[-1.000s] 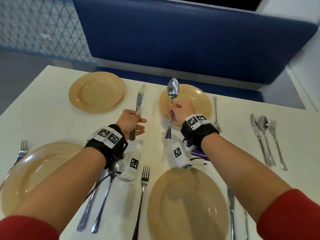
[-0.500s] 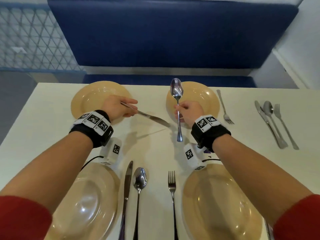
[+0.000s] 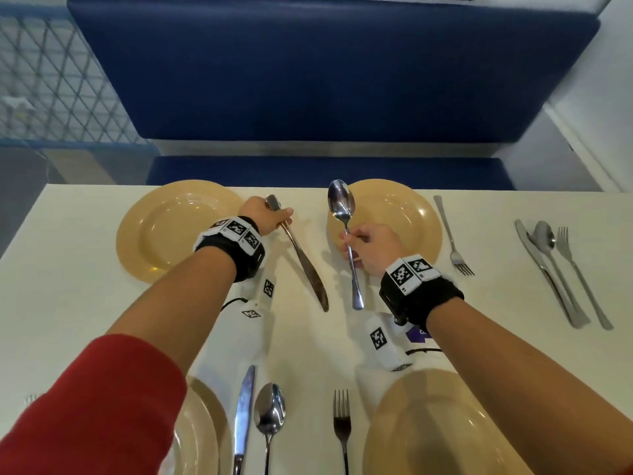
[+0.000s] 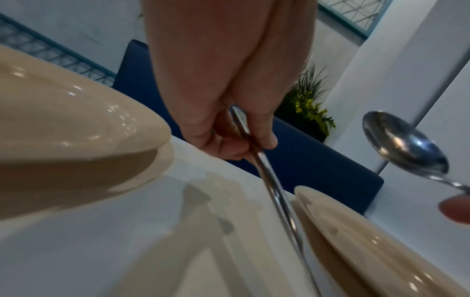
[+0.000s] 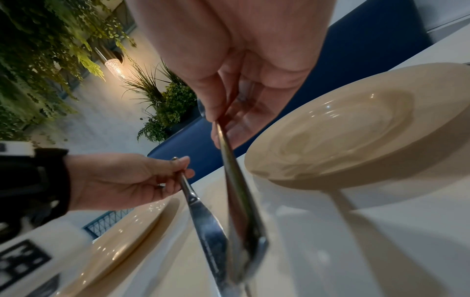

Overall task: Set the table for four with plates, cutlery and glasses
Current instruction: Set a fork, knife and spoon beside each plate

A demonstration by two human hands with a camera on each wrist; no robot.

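Past the far left plate, just to its right, the left hand grips a knife by the handle, blade slanting back toward the person above the table. Further right of that plate, the right hand pinches a spoon mid-handle, bowl raised over the edge of the second far plate. Right of that one lies a fork.

Restaurant: blue booth bench, set table.
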